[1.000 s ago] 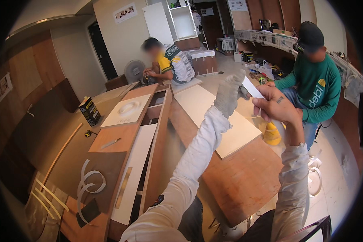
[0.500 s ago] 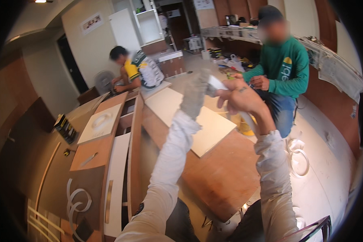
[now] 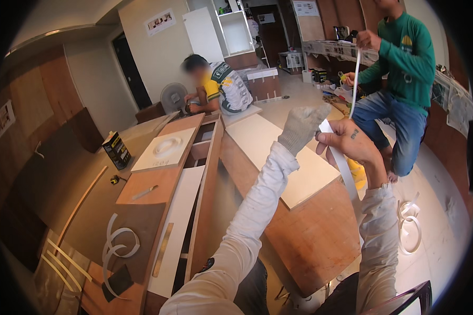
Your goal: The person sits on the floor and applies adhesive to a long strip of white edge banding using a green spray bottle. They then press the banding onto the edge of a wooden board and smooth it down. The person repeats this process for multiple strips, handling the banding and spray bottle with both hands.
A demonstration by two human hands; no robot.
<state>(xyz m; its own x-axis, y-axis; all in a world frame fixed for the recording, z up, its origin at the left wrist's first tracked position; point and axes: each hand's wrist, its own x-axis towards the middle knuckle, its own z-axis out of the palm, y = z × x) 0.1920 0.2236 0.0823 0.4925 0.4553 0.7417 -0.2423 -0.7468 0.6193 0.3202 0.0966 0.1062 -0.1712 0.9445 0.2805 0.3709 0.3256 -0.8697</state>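
My right hand (image 3: 349, 140), bare, pinches a white edge-banding strip (image 3: 345, 173) near its upper end, and the strip hangs down past my wrist. My left hand (image 3: 302, 127) wears a grey knit glove. Its fingers are curled closed beside the strip's end; whether they grip anything is hidden. Below both hands lies a pale rectangular panel (image 3: 286, 163) on a brown wooden board (image 3: 305, 241).
At left, a worktop (image 3: 84, 210) carries a black can (image 3: 115, 149), a tape measure (image 3: 115, 179), a utility knife (image 3: 144, 192) and coiled white strips (image 3: 110, 252). One co-worker (image 3: 228, 86) sits ahead; another in green (image 3: 412, 63) holds a white strip. More coils (image 3: 410, 231) lie on the floor.
The view has shifted left, so things sit further right. My hands stay close together at the strip. The co-worker in green has raised one hand, with a white strip hanging from it.
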